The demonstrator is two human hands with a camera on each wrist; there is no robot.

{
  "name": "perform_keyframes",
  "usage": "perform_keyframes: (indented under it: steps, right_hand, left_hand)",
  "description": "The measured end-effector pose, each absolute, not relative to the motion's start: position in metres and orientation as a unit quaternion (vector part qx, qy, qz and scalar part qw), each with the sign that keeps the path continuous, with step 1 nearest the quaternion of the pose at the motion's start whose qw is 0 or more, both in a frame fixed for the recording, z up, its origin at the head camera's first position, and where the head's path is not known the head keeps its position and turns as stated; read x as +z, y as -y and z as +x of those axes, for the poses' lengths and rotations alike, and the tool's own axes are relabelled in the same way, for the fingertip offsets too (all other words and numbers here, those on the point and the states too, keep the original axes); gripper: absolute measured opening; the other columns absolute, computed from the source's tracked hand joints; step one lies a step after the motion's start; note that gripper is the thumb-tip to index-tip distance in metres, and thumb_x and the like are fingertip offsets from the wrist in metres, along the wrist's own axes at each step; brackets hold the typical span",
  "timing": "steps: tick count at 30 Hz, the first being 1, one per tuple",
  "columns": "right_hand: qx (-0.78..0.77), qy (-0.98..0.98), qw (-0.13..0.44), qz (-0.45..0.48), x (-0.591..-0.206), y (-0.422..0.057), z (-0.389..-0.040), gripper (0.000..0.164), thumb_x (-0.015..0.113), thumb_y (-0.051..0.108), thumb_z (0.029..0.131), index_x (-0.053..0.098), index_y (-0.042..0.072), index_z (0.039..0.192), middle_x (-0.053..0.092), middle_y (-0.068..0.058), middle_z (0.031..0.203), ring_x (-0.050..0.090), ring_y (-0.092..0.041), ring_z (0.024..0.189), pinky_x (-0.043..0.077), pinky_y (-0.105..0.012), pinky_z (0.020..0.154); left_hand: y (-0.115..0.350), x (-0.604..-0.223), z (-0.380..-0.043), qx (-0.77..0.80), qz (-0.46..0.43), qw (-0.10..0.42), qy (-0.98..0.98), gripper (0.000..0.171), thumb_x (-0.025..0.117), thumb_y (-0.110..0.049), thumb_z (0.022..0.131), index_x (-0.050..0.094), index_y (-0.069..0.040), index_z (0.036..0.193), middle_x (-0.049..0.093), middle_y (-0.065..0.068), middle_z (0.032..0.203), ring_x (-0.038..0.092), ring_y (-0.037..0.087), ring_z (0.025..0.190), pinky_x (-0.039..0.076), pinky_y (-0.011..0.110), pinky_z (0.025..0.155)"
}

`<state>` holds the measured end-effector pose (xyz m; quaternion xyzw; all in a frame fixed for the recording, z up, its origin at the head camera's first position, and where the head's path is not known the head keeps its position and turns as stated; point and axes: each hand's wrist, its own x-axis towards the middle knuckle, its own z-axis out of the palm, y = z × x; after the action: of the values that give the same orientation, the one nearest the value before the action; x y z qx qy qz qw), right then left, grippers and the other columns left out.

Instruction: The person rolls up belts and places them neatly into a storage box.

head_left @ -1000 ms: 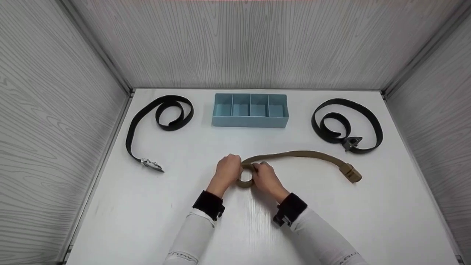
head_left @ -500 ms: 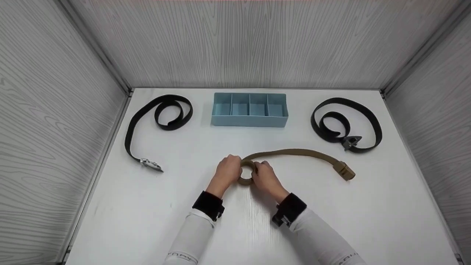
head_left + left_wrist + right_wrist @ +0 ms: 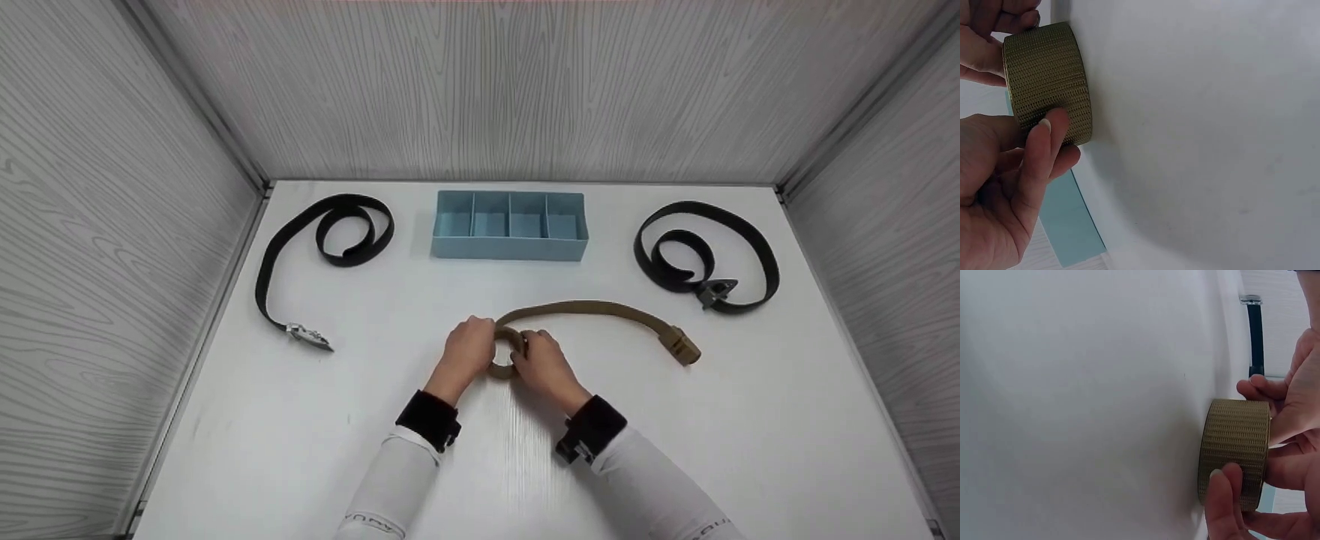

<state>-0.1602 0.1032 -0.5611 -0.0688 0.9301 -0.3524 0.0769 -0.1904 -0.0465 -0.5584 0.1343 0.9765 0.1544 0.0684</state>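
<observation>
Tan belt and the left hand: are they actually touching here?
Touching. The left wrist view shows it: the left hand has a fingertip laid against the outer face of the coiled tan belt, no gap between.

The olive-brown belt (image 3: 585,307) is ribbed woven webbing, one end wound into a round, open-centred coil (image 3: 1235,455) pinched between the left hand (image 3: 469,346) and the right hand (image 3: 549,366). Its unrolled length leaves the coil on the far side of the hands, arcing out past the right hand to a blocky, similarly coloured buckle (image 3: 680,346), well apart from that hand.
</observation>
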Motion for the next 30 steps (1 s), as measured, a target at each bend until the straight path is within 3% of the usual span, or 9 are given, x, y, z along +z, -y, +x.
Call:
perform_keyframes:
  steps: [3, 8, 12, 15, 19, 24, 30]
  right_hand:
    - [-0.352, -0.930, 0.073, -0.076, -0.5605, -0.1034, -0.1602, 0.020, 0.060, 0.004, 0.091, 0.065, -0.005, 0.108, 0.058, -0.014, 0.091, 0.057, -0.028, 0.087, 0.048, -0.043, 0.079]
    - [-0.344, -0.930, 0.062, -0.117, -0.5628, -0.1041, -0.1633, 0.026, 0.057, 0.000, 0.094, 0.065, -0.003, 0.118, 0.060, -0.014, 0.095, 0.058, -0.027, 0.089, 0.048, -0.042, 0.081]
    - [-0.345, -0.927, 0.068, -0.128, -0.5647, -0.1043, -0.1657, 0.031, 0.056, 0.001, 0.096, 0.061, -0.004, 0.126, 0.061, -0.015, 0.102, 0.060, -0.028, 0.095, 0.049, -0.041, 0.084]
    - [-0.357, -0.925, 0.073, -0.107, -0.5649, -0.1050, -0.1656, 0.034, 0.056, 0.005, 0.097, 0.057, -0.006, 0.129, 0.060, -0.017, 0.105, 0.060, -0.029, 0.098, 0.049, -0.041, 0.085]
    - [-0.381, -0.920, 0.070, -0.068, -0.5631, -0.1070, -0.1631, 0.031, 0.061, 0.011, 0.096, 0.058, -0.007, 0.121, 0.058, -0.016, 0.102, 0.059, -0.028, 0.094, 0.049, -0.040, 0.081]
    - [-0.384, -0.920, 0.053, -0.066, -0.5599, -0.1083, -0.1615, 0.017, 0.066, 0.008, 0.091, 0.067, -0.005, 0.103, 0.059, -0.013, 0.094, 0.058, -0.026, 0.085, 0.050, -0.036, 0.076]
    - [-0.366, -0.927, 0.045, -0.072, -0.5602, -0.1057, -0.1654, 0.015, 0.065, 0.003, 0.089, 0.072, 0.000, 0.102, 0.064, -0.009, 0.091, 0.061, -0.024, 0.085, 0.050, -0.037, 0.078]
  left_hand:
    - [0.0466, -0.5573, -0.1906, 0.139, 0.127, 0.063, -0.980, 0.005, 0.064, -0.002, 0.086, 0.068, -0.002, 0.087, 0.068, 0.015, 0.084, 0.067, 0.032, 0.076, 0.053, 0.042, 0.062]
    - [0.0474, -0.5557, -0.1896, 0.131, 0.142, 0.064, -0.979, 0.010, 0.069, -0.011, 0.089, 0.070, -0.002, 0.087, 0.068, 0.013, 0.082, 0.067, 0.028, 0.074, 0.053, 0.040, 0.061]
    - [0.0488, -0.5561, -0.1898, 0.116, 0.159, 0.036, -0.980, 0.018, 0.069, -0.021, 0.092, 0.071, -0.003, 0.087, 0.069, 0.010, 0.079, 0.068, 0.027, 0.071, 0.053, 0.038, 0.058]
    - [0.0502, -0.5572, -0.1913, 0.105, 0.159, 0.014, -0.982, 0.014, 0.067, -0.015, 0.092, 0.071, -0.005, 0.083, 0.070, 0.010, 0.077, 0.068, 0.027, 0.068, 0.053, 0.039, 0.057]
    - [0.0519, -0.5581, -0.1930, 0.114, 0.152, 0.019, -0.982, 0.009, 0.063, -0.004, 0.091, 0.069, -0.004, 0.084, 0.069, 0.012, 0.078, 0.067, 0.029, 0.069, 0.053, 0.041, 0.057]
    - [0.0526, -0.5578, -0.1927, 0.131, 0.138, 0.033, -0.981, 0.008, 0.060, -0.002, 0.090, 0.068, -0.005, 0.090, 0.069, 0.013, 0.082, 0.068, 0.031, 0.073, 0.052, 0.043, 0.058]
    - [0.0510, -0.5527, -0.1900, 0.126, 0.160, 0.042, -0.978, 0.005, 0.065, -0.007, 0.090, 0.067, -0.005, 0.086, 0.069, 0.010, 0.080, 0.067, 0.029, 0.072, 0.052, 0.041, 0.060]
